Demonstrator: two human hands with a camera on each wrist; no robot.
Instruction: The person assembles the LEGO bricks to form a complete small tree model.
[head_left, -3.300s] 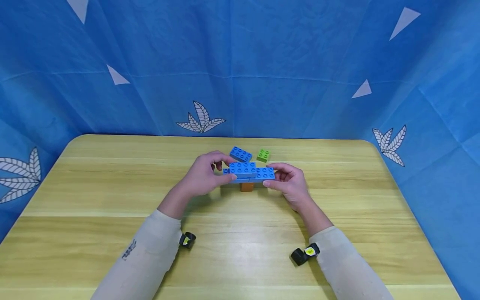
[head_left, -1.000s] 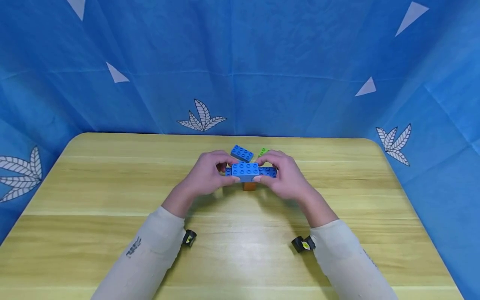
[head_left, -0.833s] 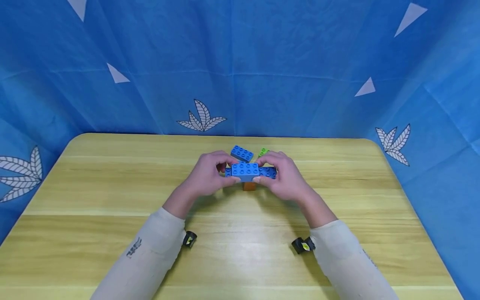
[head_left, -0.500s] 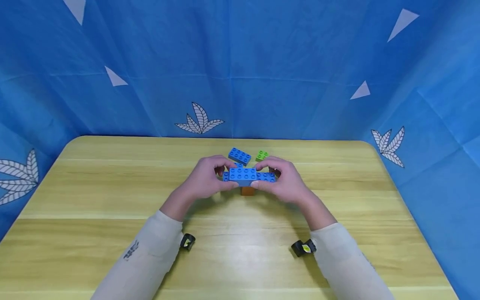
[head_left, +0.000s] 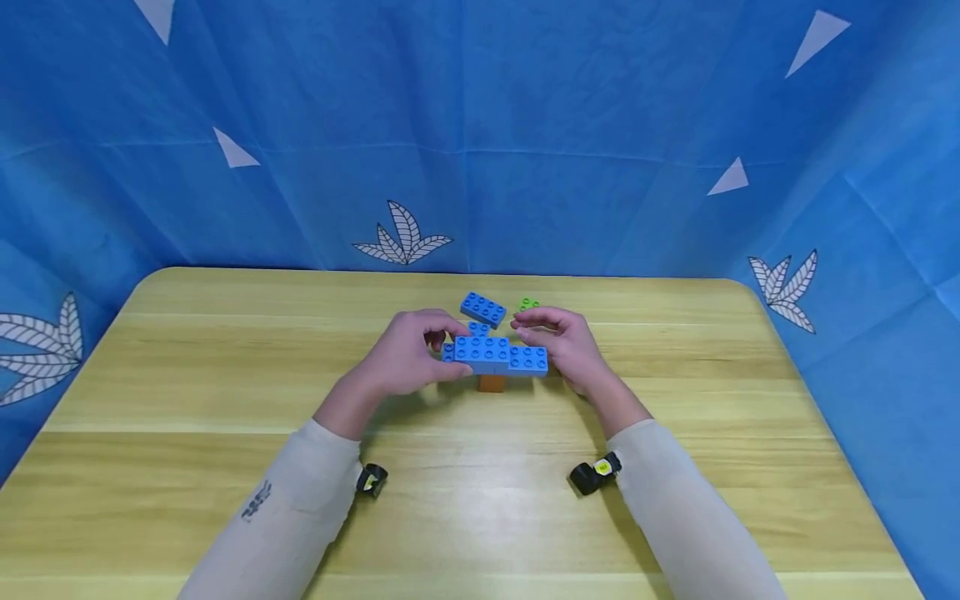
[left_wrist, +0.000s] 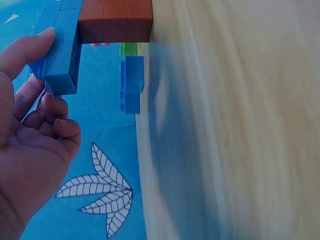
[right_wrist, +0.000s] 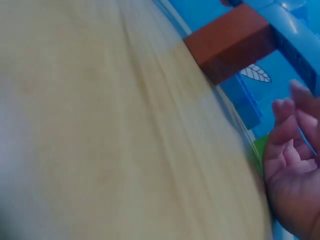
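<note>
A stack of toy building bricks stands mid-table, with a row of blue bricks (head_left: pixel 528 361) across a brown brick column (head_left: pixel 492 383). On this row sits a 2x4 blue brick (head_left: pixel 482 355). My left hand (head_left: pixel 405 354) grips the left end of the blue bricks, thumb on the near side and fingers behind. Beyond the stack's right end, my right hand (head_left: pixel 567 346) has its fingers loosely bent with nothing in them. The right wrist view shows that hand (right_wrist: pixel 295 165) beside the blue row, clear of the brown column (right_wrist: pixel 232 42).
Behind the stack lies a loose blue brick (head_left: pixel 482 309). To its right is a green brick (head_left: pixel 528 304), partly hidden by my right hand. Another blue brick (head_left: pixel 478 328) shows just behind the top one. A blue patterned cloth (head_left: pixel 585 125) hangs along the table's far edge.
My right hand went from the lower row's right end to the top brick, pinched it alongside my left, then let go and drew back right. My left hand keeps its grip.
</note>
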